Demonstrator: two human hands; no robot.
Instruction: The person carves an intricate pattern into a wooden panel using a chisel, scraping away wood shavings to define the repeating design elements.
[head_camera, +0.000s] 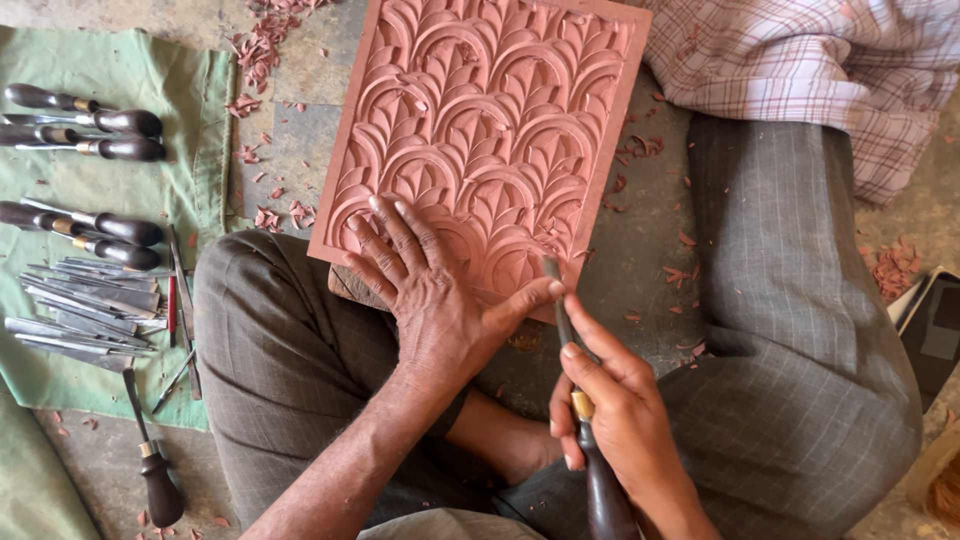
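A reddish wooden panel (480, 120) carved with rows of arches and leaves lies tilted in front of me, its near edge resting by my crossed legs. My left hand (430, 285) lies flat on the panel's lower left part, fingers spread, the thumb stretched right to touch the blade. My right hand (620, 420) grips a carving chisel (585, 420) with a dark wooden handle and brass ferrule. Its steel tip meets the panel's near edge.
A green cloth (110, 200) at the left holds several dark-handled chisels (90, 130) and thin steel gouges (85, 310). Another tool (150, 450) lies on the floor. Wood shavings (260, 45) litter the stone floor. A checked cloth (830, 60) lies at upper right, a dark flat object (935, 325) at the right edge.
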